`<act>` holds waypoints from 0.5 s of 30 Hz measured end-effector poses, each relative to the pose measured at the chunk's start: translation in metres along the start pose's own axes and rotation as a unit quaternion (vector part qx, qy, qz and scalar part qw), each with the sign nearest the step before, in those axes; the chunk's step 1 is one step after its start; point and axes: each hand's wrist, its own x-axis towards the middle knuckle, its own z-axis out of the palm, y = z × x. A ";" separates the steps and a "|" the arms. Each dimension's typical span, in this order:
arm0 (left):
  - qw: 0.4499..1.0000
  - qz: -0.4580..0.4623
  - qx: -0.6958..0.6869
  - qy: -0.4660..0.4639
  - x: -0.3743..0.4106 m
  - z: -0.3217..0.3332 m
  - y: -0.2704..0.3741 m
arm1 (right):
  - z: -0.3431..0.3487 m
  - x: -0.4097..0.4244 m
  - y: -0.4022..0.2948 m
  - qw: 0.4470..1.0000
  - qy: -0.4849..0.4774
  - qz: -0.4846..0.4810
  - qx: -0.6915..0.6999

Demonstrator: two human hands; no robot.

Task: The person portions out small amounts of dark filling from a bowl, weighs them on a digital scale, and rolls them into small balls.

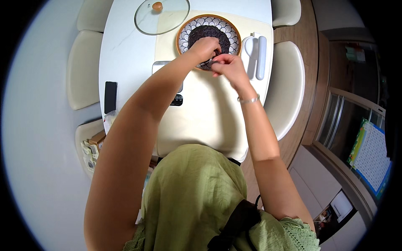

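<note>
A round, lumpy, dark purple-black food mass (209, 31) lies in a patterned plate (232, 33) with an orange-brown rim. My left hand (207, 47) reaches over the mass, its fingers bent down at the near right edge and partly hidden. Close beside it, my right hand (228, 65) is over the plate's near right rim, thumb and fingers drawn together. Something small and dark shows at those right fingertips, but blur hides whether it is a pinched piece. The fingertips of both hands nearly meet.
A glass lid (169, 20) with a wooden knob lies at the back left. Right of the plate is a white and grey kitchen tool (261, 58). A kitchen scale (159, 65) is partly under my left forearm. A black phone-like object (110, 97) lies at the left edge. Chairs (287, 88) flank the table.
</note>
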 end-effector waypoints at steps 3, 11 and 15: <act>0.999 0.014 -0.009 -0.040 0.000 -0.008 -0.004 | 0.039 -0.020 -0.007 0.991 -0.083 -0.104 -0.027; 0.992 -0.091 -0.080 0.036 -0.068 -0.119 -0.032 | 0.108 0.008 0.038 0.923 -0.035 -0.297 -0.243; 0.948 -0.294 -0.079 -0.097 -0.130 -0.134 -0.032 | 0.133 0.013 0.039 0.927 0.033 -0.205 -0.313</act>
